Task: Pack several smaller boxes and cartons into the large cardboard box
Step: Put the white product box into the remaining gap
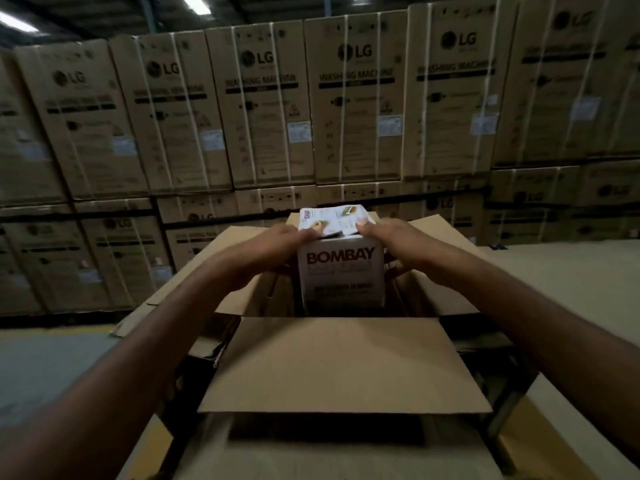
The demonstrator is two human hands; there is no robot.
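1. A wall of tall washing machine cartons (349,98), each printed "LG" and bound with pale straps, is filling the whole upper half of the frame, stacked in two tiers with the lower tier partly hidden.
2. The pale floor (571,285) is showing at middle right and again at lower left, where it is looking greyer.
3. The large cardboard box (346,368) is sitting open in the lower centre of the frame; its near flap is folding out toward the camera, its side flaps are spreading to left and right, and its far flap is standing up behind the contents.
4. Two bare forearms are reaching in from the lower left and lower right corners toward the centre of the frame.
5. A white carton (341,275) printed "BOMBAY" in red is standing upright in the box opening, its lower part below the rim and its top above it; whether it is resting on the bottom cannot be told.
6. The left hand (273,251) is gripping the carton's upper left edge, fingers curled over the top.
7. The right hand (391,242) is gripping the upper right edge in the same way.
8. A small printed packet (332,218) with food pictures is lying on the carton's top, pinned under the fingertips of both hands.
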